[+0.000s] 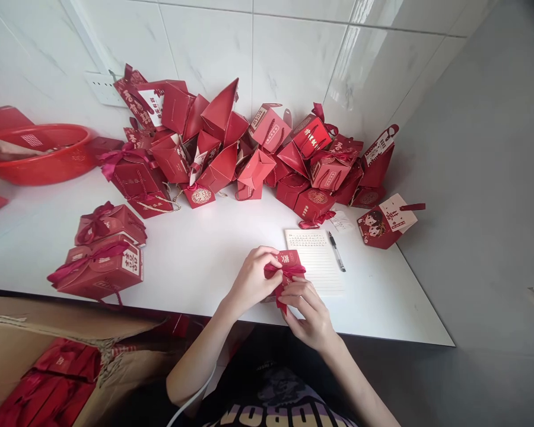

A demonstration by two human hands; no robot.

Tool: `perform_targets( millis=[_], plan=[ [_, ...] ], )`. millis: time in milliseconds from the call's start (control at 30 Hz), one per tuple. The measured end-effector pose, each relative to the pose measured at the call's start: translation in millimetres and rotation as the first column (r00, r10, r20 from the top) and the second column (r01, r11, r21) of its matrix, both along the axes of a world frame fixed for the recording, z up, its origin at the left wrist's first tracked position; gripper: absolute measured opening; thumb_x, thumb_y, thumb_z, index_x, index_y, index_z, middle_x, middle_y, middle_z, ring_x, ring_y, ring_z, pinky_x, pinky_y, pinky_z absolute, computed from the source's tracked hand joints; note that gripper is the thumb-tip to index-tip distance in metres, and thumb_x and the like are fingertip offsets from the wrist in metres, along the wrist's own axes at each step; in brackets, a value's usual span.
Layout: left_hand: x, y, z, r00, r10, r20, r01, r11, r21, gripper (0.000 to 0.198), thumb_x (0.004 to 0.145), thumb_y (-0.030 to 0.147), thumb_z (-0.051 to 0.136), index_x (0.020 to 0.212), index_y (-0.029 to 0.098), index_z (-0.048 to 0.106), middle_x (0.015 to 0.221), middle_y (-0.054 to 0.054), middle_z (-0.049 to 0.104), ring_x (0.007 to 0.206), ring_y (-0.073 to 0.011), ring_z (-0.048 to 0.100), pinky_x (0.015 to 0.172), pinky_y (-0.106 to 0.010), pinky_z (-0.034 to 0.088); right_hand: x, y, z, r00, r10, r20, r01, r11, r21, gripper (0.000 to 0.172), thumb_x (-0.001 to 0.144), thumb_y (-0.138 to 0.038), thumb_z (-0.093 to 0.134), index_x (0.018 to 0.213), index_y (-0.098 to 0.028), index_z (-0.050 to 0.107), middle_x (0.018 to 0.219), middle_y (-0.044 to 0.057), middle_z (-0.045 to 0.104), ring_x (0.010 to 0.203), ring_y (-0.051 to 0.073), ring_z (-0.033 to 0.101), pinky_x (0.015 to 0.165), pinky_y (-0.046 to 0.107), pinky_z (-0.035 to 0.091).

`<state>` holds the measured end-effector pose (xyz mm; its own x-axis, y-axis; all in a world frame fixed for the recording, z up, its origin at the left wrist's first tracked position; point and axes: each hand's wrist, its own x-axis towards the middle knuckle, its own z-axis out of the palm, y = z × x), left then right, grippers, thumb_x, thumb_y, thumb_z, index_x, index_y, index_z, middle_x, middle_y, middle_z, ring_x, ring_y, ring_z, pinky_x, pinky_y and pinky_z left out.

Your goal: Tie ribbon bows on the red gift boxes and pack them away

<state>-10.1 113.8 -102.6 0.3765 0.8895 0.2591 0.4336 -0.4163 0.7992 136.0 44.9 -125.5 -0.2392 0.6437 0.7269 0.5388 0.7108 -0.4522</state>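
A small red gift box (289,257) with a dark pink ribbon (293,270) across its top is on the white table in front of me. My left hand (257,274) pinches the ribbon near its middle, thumb and fingers together. On the near right side, my right hand (306,308) has its fingers closed on the ribbon's other part, over the box's edge. The box lies partly over a lined notebook (323,270) with handwriting on its upper lines. Just right of the notebook's page is a black pen (337,251).
Several red gift boxes (222,121) are heaped along the tiled wall. Two ribbon-tied boxes (100,270) stand at the left. A person's hand (20,149) reaches into a red basin (48,169). Below the table's edge, a cardboard carton (129,370) holds red boxes.
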Motion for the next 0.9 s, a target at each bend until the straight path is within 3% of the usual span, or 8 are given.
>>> perform_targets(
  millis=[233,900],
  plan=[
    [6.5,-2.6,-2.0,0.997,0.071,-0.002,-0.071,0.997,0.03,0.01,0.073,0.01,0.054,0.07,0.02,0.056,0.103,-0.003,0.06,0.101,-0.0197,0.056,0.09,-0.038,0.046,-2.7,-2.3,0.8,0.997,-0.01,0.081,0.009,1.0,0.019,0.025,0.079,-0.004,0.052,0.096,-0.022,0.058,0.079,0.003,0.064,0.078,0.017,0.06,0.084,0.045,0.048],
    [7.4,-1.9,-3.8,0.997,0.079,0.004,-0.079,0.997,-0.003,0.012,0.074,0.01,0.055,0.07,0.021,0.058,0.102,-0.003,0.058,0.102,-0.0198,0.055,0.093,-0.039,0.043,-3.0,-7.1,0.5,0.995,-0.028,0.099,0.026,0.999,0.019,0.022,0.079,-0.004,0.053,0.091,-0.022,0.057,0.076,0.0,0.065,0.074,0.016,0.061,0.089,0.047,0.042]
  ],
)
